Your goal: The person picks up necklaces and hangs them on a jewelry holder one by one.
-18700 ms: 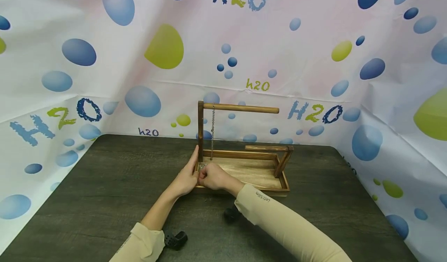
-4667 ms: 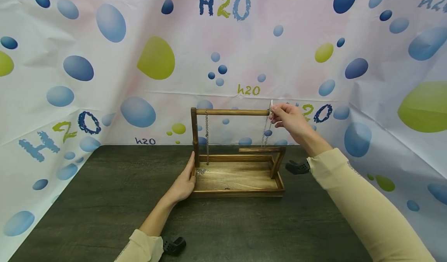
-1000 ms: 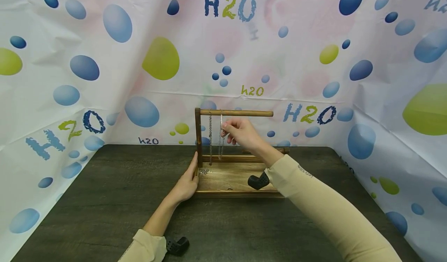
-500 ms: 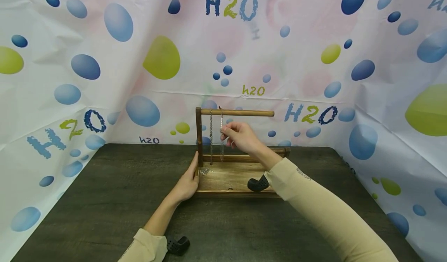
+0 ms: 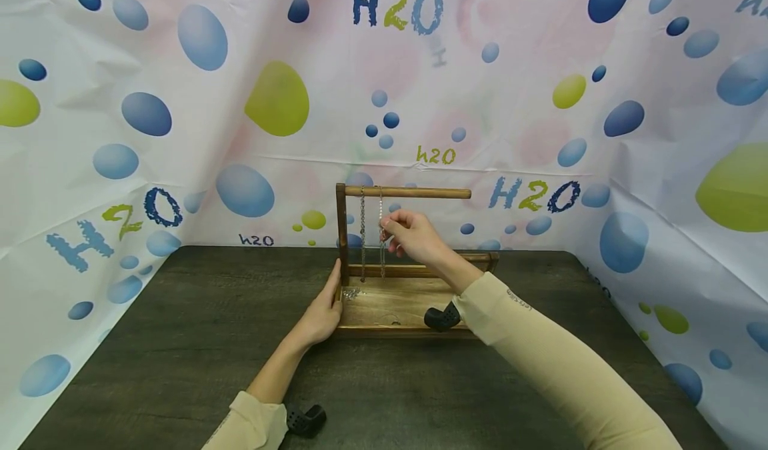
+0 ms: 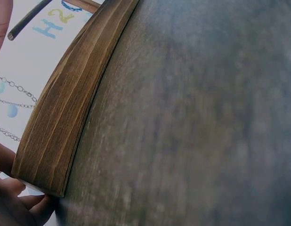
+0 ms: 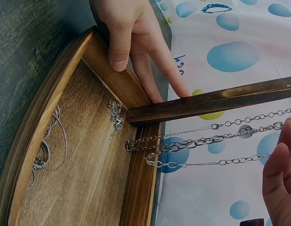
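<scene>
A wooden jewellery stand [image 5: 396, 333] with a shallow tray stands on the dark table. My left hand [image 5: 321, 313] rests against the tray's left end, fingers straight along its outside in the head view. Its thumb lies over the side wall in the right wrist view. From the tall post's upper bar [image 5: 432, 194] hangs one silver chain necklace [image 5: 363, 237] near the post. Just right of it a second chain necklace [image 5: 382, 263] hangs over the same bar. My right hand [image 5: 414, 237] pinches this one below the bar between thumb and index finger.
A small silver chain pile [image 7: 115, 117] lies in the tray's corner by the post; thin looped jewellery [image 7: 44, 153] lies along the front wall. A lower wooden bar [image 5: 477, 258] stands at the right. Black wrist devices [image 5: 442, 317] sit at both sleeves. A printed sheet hangs behind.
Earlier my right hand worked in the tray's left end, then held the second necklace at the bar's free end. It has since moved left with it, lately slightly down. My left hand stays put.
</scene>
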{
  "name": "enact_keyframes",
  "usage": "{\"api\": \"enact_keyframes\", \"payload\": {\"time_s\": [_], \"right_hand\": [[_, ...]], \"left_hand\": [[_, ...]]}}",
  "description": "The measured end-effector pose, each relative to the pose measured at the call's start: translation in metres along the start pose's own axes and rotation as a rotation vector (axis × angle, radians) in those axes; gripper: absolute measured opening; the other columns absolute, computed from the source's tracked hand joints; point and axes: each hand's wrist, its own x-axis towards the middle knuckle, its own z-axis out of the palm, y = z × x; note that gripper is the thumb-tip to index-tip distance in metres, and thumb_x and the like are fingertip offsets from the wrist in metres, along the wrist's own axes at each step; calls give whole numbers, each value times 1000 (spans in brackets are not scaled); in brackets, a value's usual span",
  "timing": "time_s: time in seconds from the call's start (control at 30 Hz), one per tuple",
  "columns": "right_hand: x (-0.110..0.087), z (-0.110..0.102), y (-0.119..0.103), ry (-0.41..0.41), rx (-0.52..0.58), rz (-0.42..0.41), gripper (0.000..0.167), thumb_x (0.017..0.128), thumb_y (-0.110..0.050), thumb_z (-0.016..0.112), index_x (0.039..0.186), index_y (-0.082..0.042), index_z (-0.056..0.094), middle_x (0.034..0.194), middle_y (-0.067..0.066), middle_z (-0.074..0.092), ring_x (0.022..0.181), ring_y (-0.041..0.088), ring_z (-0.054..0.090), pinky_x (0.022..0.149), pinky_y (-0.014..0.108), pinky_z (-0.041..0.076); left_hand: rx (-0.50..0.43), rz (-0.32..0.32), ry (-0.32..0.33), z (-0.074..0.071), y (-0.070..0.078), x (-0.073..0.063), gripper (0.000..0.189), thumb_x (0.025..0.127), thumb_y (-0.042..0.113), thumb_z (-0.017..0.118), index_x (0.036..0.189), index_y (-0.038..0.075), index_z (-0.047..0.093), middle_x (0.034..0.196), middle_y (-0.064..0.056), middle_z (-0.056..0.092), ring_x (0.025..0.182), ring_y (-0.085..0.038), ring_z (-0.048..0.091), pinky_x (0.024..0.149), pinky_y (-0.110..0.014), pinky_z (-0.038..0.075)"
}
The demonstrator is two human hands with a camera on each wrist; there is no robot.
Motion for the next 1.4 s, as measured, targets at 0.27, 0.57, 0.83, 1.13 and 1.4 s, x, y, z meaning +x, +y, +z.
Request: {"api": "enact_keyframes", "payload": {"time_s": [0.27, 0.57, 0.83, 1.13, 1.4], "right_hand": [[0, -1, 2, 16, -6, 17, 26, 105, -23, 55, 114, 1, 63, 103, 19, 66, 69, 18, 61, 67, 41, 52], [-1, -3, 3, 28, -4, 30, 25, 105, -20, 55, 116, 1, 62, 107, 19, 64, 69, 19, 61, 63, 32, 50], [-3, -4, 4, 36, -8, 21, 26, 105, -21, 55, 118, 1, 61, 109, 19, 64, 80, 36, 63, 60, 28, 50], [-10, 2, 5, 22, 14, 21, 20, 105, -18, 55, 113, -2, 64, 106, 17, 65, 74, 24, 62, 68, 38, 52], [-19, 12, 3, -10, 30, -17, 17, 104, -15, 56, 110, -3, 65, 96, 9, 65, 71, 25, 61, 65, 31, 50]], "left_hand": [[-3, 18, -1, -1, 3, -1, 81, 99, -11, 34, 163, 20, -5, 167, -15, -2, 151, -36, 5, 100, -52, 29], [-3, 9, 2, -1, 3, -2, 81, 99, -11, 35, 163, 21, -4, 167, -14, -2, 150, -36, 6, 100, -51, 29], [6, 4, 0, 0, 1, -1, 82, 99, -11, 34, 163, 22, -5, 167, -14, -2, 150, -36, 8, 102, -52, 29], [4, -11, -4, -1, 2, -1, 82, 100, -9, 35, 163, 25, -8, 168, -11, -3, 150, -37, 15, 103, -51, 29], [17, 7, 5, 0, 2, -1, 81, 99, -11, 34, 163, 21, -6, 167, -14, -2, 150, -38, 8, 116, -57, 18]]}}
